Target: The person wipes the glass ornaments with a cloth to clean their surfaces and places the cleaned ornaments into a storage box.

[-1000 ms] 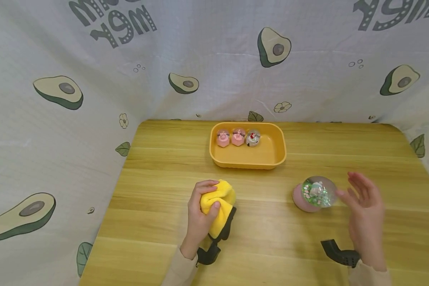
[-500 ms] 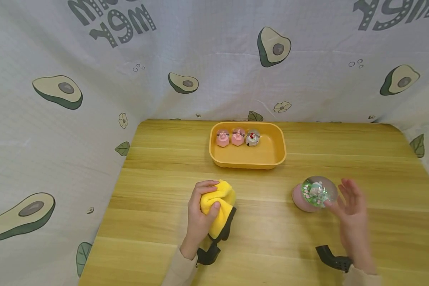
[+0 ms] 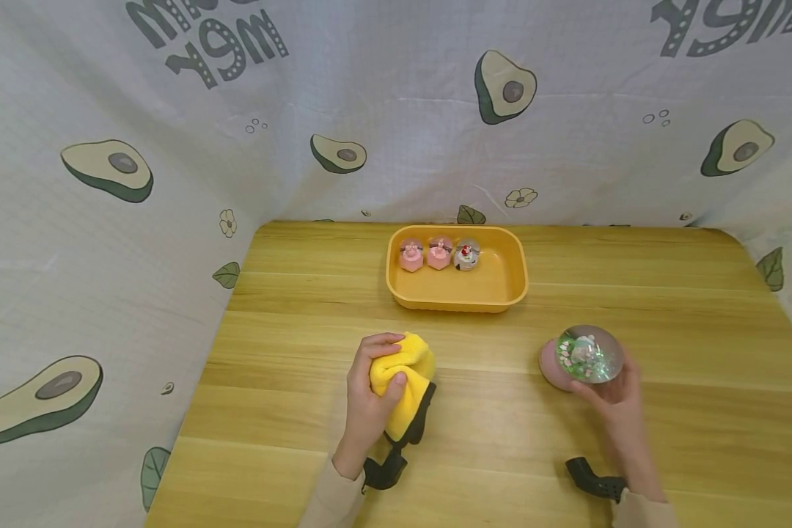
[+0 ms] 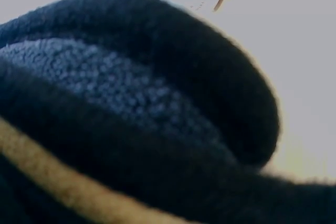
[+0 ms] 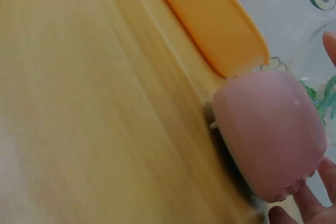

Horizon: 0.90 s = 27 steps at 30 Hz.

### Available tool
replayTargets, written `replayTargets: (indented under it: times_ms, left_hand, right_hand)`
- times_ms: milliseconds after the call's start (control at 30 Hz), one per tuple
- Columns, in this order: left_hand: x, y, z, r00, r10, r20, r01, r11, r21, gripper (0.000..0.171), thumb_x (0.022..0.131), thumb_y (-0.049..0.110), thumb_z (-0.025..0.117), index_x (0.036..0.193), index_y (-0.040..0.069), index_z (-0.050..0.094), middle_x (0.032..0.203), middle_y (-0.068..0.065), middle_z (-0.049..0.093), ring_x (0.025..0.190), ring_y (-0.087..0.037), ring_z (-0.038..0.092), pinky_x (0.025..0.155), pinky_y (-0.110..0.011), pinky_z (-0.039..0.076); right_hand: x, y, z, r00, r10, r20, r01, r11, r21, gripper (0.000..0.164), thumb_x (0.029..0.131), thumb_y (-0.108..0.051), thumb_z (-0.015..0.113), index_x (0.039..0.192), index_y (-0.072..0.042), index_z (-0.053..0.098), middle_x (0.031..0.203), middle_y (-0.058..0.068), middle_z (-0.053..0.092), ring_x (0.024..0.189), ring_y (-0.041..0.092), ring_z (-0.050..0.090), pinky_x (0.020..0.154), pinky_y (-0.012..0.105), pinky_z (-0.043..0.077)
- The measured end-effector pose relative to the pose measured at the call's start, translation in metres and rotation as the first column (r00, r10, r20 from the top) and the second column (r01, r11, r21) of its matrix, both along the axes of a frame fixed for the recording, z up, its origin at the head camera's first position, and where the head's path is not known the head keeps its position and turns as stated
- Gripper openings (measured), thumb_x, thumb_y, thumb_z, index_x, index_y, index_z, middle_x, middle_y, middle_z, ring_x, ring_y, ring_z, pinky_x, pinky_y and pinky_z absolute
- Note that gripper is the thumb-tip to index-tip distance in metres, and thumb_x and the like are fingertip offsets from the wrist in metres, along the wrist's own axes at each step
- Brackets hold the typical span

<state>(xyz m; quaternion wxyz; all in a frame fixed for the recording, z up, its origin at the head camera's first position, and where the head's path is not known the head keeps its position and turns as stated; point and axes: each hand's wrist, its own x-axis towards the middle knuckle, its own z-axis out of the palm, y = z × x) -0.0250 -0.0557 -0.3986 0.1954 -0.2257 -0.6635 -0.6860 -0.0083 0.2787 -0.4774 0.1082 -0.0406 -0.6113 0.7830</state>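
My left hand [image 3: 367, 392] grips a bunched yellow cloth [image 3: 405, 359], thumb pressed across its front. The cloth's dark grey edge hangs down toward the wrist. Its dark, fuzzy folds [image 4: 131, 82] fill most of the left wrist view. On the right side of the table stands a large snow globe [image 3: 589, 353] with a pink base [image 5: 270, 135] and green and white bits inside the clear dome. My right hand [image 3: 619, 411] holds the globe from its right and near sides, thumb low at the front. Part of the fingers is hidden behind the dome.
A yellow-orange tray [image 3: 504, 290] stands at the back of the wooden table [image 3: 290, 293], with three small snow globes [image 3: 439, 253] lined up at its left. Black wrist camera mounts [image 3: 386, 469] project from both wrists. A printed curtain [image 3: 409, 132] rises behind the table.
My right hand has moved left, from beside the snow globe to a hold around it. The left hand and the yellow cloth have stayed in place.
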Motion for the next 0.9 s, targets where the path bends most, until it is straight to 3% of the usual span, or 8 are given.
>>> replayTargets:
  times_ms: [333,633,900]
  left_hand:
    - [0.001,0.0,0.0,1.0,0.004,0.005,-0.004,1.0,-0.001,0.025,0.077,0.002,0.054,0.098,-0.01,0.048,0.106,-0.027,0.049,0.102,-0.03,0.051,0.086,-0.032,0.044]
    - [0.0,0.0,0.0,1.0,0.007,0.0,-0.007,1.0,-0.009,0.025,0.076,0.0,0.054,0.097,-0.01,0.048,0.105,-0.027,0.049,0.101,-0.03,0.051,0.086,-0.032,0.045]
    - [0.001,0.0,0.0,1.0,0.015,0.024,-0.015,1.0,-0.013,0.025,0.076,0.001,0.054,0.098,-0.009,0.048,0.106,-0.025,0.049,0.101,-0.029,0.051,0.085,-0.032,0.045]
  right_hand:
    - [-0.006,-0.006,-0.009,0.999,-0.014,0.037,0.009,0.991,0.133,0.088,0.071,0.024,0.057,0.14,-0.016,0.021,0.137,0.005,0.029,0.127,0.016,0.025,0.1,0.017,0.023]
    - [-0.01,-0.007,-0.009,0.994,-0.037,0.098,0.01,0.962,0.271,0.089,0.072,0.018,0.06,0.141,-0.02,0.021,0.137,0.004,0.029,0.125,0.014,0.026,0.097,0.014,0.024]
    - [-0.008,-0.01,-0.008,0.984,-0.102,0.149,0.0,0.824,0.566,0.09,0.075,0.002,0.068,0.142,-0.024,0.014,0.137,0.003,0.029,0.122,0.005,0.026,0.092,0.005,0.02]
